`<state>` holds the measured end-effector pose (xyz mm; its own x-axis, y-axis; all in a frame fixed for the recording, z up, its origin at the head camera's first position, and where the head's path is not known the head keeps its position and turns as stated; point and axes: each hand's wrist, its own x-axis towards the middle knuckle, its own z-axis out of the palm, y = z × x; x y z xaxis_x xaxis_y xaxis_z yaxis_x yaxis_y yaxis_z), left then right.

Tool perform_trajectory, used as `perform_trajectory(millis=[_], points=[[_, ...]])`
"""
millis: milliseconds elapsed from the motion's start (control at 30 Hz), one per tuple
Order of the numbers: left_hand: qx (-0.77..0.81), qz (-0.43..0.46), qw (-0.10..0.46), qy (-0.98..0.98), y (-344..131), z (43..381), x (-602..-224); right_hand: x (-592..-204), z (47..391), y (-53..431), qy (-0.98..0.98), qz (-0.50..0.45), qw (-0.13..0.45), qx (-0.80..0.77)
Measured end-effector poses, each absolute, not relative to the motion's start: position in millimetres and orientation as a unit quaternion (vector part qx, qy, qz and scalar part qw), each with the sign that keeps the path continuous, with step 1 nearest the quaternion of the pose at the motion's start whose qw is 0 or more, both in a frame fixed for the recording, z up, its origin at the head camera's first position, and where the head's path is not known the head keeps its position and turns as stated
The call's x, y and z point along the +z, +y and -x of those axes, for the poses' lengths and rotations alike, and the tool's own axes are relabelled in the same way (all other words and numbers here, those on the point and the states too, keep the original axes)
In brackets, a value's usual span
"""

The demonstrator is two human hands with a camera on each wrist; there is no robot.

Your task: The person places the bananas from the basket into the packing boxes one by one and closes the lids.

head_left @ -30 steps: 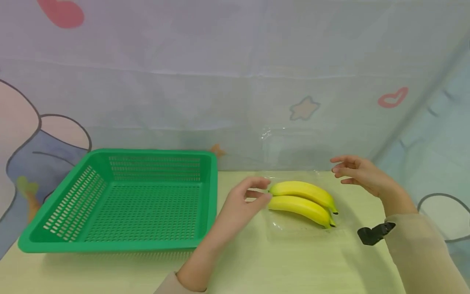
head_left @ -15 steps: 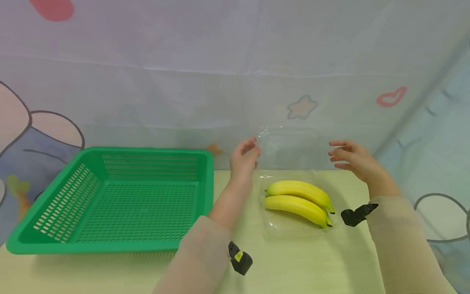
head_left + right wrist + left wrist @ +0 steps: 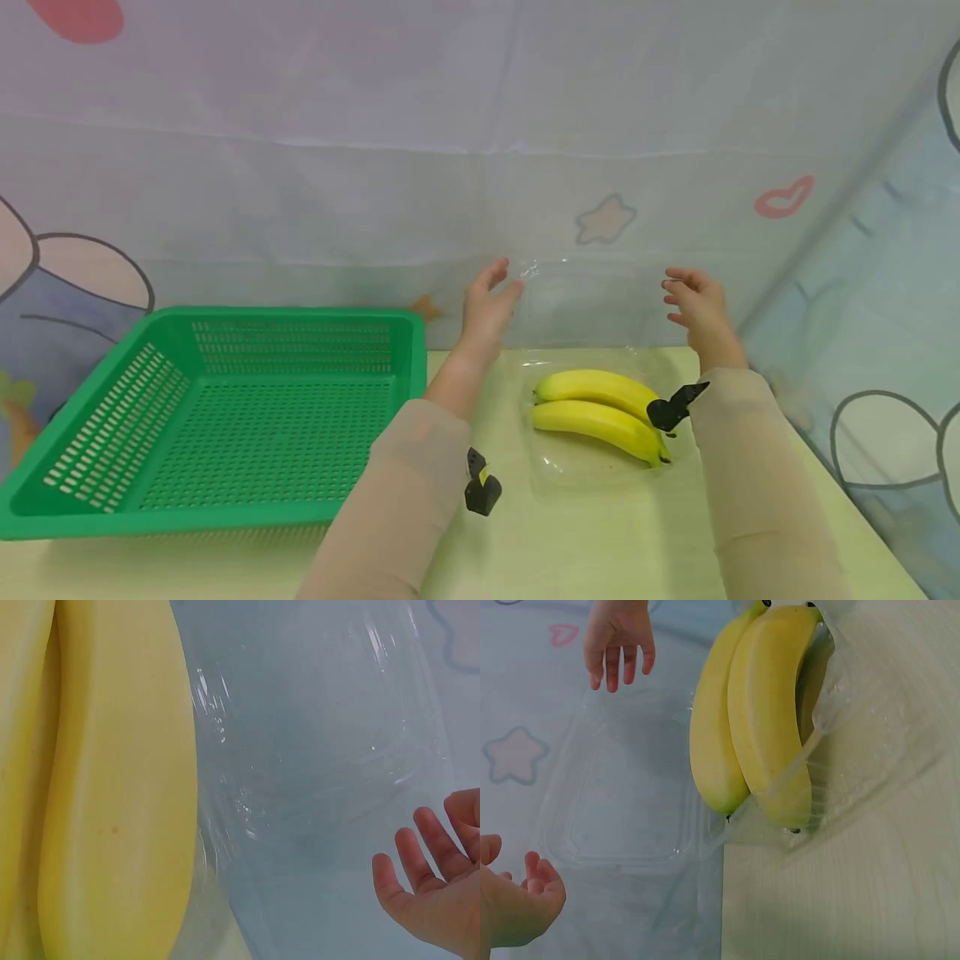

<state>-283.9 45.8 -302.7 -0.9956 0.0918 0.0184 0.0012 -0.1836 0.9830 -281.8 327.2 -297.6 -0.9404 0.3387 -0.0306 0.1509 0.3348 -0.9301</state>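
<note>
Two yellow bananas [image 3: 596, 425] lie side by side in the base [image 3: 562, 471] of a clear plastic clamshell box. Its see-through lid [image 3: 588, 308] stands raised behind them against the backdrop. My left hand [image 3: 483, 312] is at the lid's left side, fingers loosely bent and holding nothing. On the lid's other side, my right hand [image 3: 699, 310] has its fingers spread and relaxed. The left wrist view shows the lid [image 3: 626, 795] between both hands, with a gap at each side. In the right wrist view the bananas [image 3: 120, 787] fill the left side.
A green plastic basket [image 3: 277, 521] with perforated walls stands left of the box on the pale table [image 3: 585, 542]. A printed cloth backdrop [image 3: 300, 200] rises behind, and another cloth [image 3: 885, 317] hangs on the right. Black wrist cameras sit on both sleeves.
My left hand has moved from the bananas' left ends up and away to the lid's left side. My right hand has risen slightly and shifted left. Box and bananas stay put.
</note>
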Motion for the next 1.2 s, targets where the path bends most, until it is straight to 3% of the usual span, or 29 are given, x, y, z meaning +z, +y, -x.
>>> perform_trajectory(millis=[333, 533, 700, 900, 1200], points=[[0.794, -0.062, 0.142, 0.588, 44.2, 289.2, -313.9, -295.7, 292.2, 313.2, -0.816, 0.135, 0.054, 0.56], [0.78, -0.084, 0.158, 0.6, 47.5, 286.9, -315.0, -293.6, 291.1, 317.3, -0.813, 0.146, 0.069, 0.559], [0.74, -0.1, 0.118, 0.655, 50.3, 283.6, -313.5, -291.0, 283.8, 329.1, -0.842, 0.114, 0.091, 0.52], [0.671, -0.135, 0.015, 0.729, 49.1, 274.8, -317.9, -288.4, 272.2, 343.7, -0.882, 0.041, 0.089, 0.462], [0.712, -0.093, -0.049, 0.694, 56.2, 262.1, -313.6, -269.1, 260.8, 347.9, -0.747, 0.05, -0.03, 0.663]])
